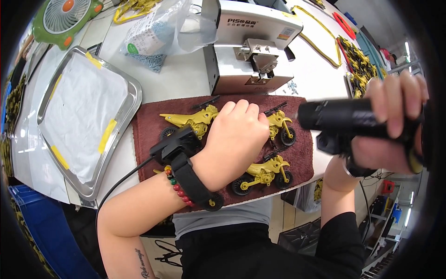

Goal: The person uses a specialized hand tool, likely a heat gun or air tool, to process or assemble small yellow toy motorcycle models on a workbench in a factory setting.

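Black power screwdriver [341,118] is sitting in the right hand [388,125], fingers wrapping fully around the barrel, tight closed grip, tool lying roughly horizontal with its front end pointing toward the person's left. Right forearm is coming up from the lower edge, wrist bent, hand hovering off the table's right edge, above and clear of the brown towel [144,121]. Left hand [234,139] is curling knuckles-up over the middle of the towel, fingers folded down and pressing on something underneath; can't tell exactly what it's gripping, hand is hiding it. Left wrist is wearing a black strapped device [179,149] with a cable plus a bead bracelet [179,188]. Yellow toy motorbikes are lying on the towel: one [190,121] just left of the knuckles, one [281,128] just right, one [265,174] below the hand near the towel's front edge. Grey benchtop press [251,46] is standing behind the towel; metal tray [132,93] is sitting left of it.
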Available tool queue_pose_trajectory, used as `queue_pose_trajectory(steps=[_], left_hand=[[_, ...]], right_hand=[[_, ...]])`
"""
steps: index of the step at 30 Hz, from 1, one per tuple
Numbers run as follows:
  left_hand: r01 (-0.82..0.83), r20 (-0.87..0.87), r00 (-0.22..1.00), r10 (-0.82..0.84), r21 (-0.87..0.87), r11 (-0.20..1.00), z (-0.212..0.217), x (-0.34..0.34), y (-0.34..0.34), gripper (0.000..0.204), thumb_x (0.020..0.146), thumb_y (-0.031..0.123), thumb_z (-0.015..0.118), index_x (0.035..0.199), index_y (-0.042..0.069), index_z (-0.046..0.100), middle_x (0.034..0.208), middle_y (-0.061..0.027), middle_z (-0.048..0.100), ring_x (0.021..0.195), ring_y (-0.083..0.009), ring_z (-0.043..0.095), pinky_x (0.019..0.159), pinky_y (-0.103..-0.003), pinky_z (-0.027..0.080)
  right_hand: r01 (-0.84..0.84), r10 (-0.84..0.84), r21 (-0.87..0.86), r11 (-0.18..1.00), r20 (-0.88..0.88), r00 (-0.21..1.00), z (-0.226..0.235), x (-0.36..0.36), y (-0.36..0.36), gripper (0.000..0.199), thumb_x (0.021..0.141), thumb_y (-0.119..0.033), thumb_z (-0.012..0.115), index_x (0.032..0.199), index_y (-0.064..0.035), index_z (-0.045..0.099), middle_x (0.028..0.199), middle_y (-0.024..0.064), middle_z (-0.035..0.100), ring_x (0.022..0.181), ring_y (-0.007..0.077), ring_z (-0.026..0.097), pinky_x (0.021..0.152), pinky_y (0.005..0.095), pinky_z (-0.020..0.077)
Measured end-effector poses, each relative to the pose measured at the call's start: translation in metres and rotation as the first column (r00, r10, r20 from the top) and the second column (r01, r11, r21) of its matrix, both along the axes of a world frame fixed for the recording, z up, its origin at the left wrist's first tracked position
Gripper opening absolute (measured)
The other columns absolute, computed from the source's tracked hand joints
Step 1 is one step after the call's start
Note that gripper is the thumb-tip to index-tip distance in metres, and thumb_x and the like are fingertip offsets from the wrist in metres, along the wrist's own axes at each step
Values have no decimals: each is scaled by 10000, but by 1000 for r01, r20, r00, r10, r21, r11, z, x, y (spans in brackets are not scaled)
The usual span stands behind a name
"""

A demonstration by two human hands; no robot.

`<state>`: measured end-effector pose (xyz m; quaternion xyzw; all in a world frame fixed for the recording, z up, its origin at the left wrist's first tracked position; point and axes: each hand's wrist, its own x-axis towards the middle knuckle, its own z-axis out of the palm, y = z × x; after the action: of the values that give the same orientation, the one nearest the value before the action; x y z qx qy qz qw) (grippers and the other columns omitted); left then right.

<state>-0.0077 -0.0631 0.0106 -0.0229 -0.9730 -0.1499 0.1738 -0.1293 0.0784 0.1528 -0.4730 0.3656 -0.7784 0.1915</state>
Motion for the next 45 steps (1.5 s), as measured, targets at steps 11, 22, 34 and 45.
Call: queue_pose_trajectory(steps=[11,22,34,45], left_hand=[[-16,3,1000,16,-13,1000,-3,-1,-1,301,731,215,718,975,50,657,802,-30,546,817,-197,522,737,-330,420],[13,-57,998,-10,48,999,-3,1,-3,313,732,219,715,992,58,650,827,-33,541,827,-207,509,751,-341,410],[10,1,1000,-10,28,1000,5,-1,-1,287,727,191,715,966,44,652,823,-37,562,811,-211,528,721,-333,417],[-1,-10,1000,1,3,1000,0,-2,-1,290,721,186,719,962,40,651,803,-39,545,804,-212,524,715,-336,413]], right_hand=[[317,-337,-134,939,-169,926,-21,-13,-99,193,723,-52,624,891,9,550,616,65,524,457,169,509,485,287,435],[376,-378,58,925,18,926,-6,21,-73,205,711,-125,605,871,-19,532,613,71,517,468,162,502,509,290,448],[167,-138,205,964,-151,979,-28,-16,4,245,784,-115,548,991,-50,437,772,39,471,606,124,465,643,305,388],[204,-178,221,954,-131,975,-39,-9,-3,243,764,-102,555,980,-61,451,765,39,475,599,126,457,630,303,383]])
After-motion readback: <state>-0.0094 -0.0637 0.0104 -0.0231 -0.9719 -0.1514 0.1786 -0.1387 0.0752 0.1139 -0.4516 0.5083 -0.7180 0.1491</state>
